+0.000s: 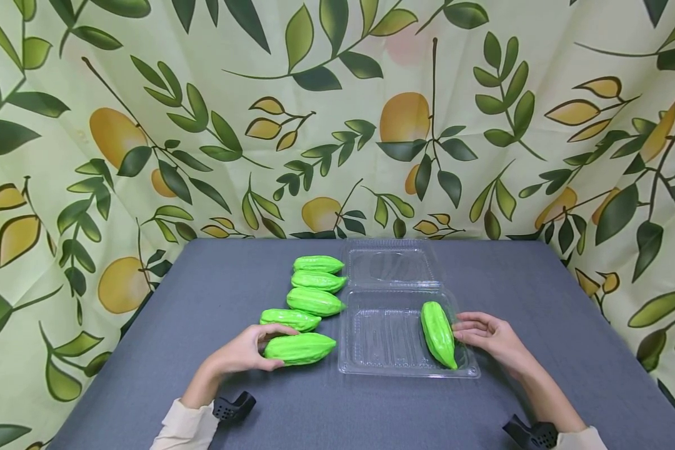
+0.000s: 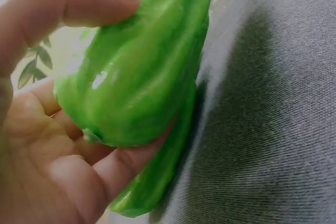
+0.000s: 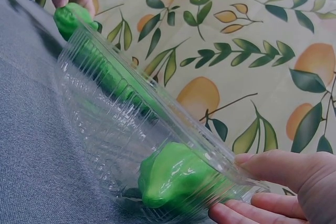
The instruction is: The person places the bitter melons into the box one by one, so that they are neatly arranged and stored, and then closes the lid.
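Note:
My left hand (image 1: 246, 350) grips the nearest bright green, ridged, pod-shaped fruit (image 1: 300, 349) by its left end. In the left wrist view the thumb lies over that fruit (image 2: 142, 72) and the fingers curl beneath it; whether it touches the table cannot be told. A hinged clear plastic container (image 1: 382, 369) lies with its lid folded back. One green fruit (image 1: 439, 335) rests inside, along the right side. My right hand (image 1: 492, 337) holds the container's right rim, with the thumb (image 3: 278, 166) on the edge and the fingers against the outer wall.
Several more green fruits (image 1: 315, 301) lie in a column left of the container, the nearest of them just behind the held one. The container's lid (image 1: 390, 262) lies flat toward the back of the grey cloth-covered table (image 1: 230, 269). A leaf-patterned curtain (image 1: 337, 125) hangs behind.

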`<state>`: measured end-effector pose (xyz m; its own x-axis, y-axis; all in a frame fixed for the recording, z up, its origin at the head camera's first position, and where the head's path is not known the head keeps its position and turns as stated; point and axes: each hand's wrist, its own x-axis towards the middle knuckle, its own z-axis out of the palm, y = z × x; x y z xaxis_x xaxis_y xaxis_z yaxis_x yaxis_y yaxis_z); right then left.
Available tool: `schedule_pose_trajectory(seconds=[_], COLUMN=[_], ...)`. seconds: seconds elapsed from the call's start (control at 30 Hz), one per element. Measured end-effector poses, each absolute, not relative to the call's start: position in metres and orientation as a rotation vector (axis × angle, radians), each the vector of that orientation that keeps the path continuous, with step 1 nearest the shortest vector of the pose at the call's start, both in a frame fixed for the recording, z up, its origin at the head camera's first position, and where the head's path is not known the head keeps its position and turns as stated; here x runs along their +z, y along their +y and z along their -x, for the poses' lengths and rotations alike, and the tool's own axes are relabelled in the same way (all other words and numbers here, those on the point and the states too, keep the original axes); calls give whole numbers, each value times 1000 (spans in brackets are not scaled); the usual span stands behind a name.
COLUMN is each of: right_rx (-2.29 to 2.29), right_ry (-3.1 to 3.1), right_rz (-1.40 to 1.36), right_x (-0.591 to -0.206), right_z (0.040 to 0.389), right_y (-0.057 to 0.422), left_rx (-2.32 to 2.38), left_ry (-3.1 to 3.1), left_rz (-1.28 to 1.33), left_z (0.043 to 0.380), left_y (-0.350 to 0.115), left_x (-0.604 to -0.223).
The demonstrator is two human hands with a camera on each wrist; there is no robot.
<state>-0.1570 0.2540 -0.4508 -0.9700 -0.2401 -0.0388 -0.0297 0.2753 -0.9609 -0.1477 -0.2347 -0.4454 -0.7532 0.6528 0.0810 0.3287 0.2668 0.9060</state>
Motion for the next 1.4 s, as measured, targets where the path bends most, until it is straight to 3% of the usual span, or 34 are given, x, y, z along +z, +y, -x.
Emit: schedule_pose_trajectory(seconds=[0.37, 1.4], right_rx=[-1786, -1786], right_ry=[2347, 2355], right_rz=[261, 266], right_x=[-453, -451], right_z=[154, 157], right_y=[252, 254], left_rx=[1663, 2018], left_ry=[2213, 2211], left_rz=[-982, -345], left_z=[145, 161], left_y=[-241, -219], left_x=[-446, -426])
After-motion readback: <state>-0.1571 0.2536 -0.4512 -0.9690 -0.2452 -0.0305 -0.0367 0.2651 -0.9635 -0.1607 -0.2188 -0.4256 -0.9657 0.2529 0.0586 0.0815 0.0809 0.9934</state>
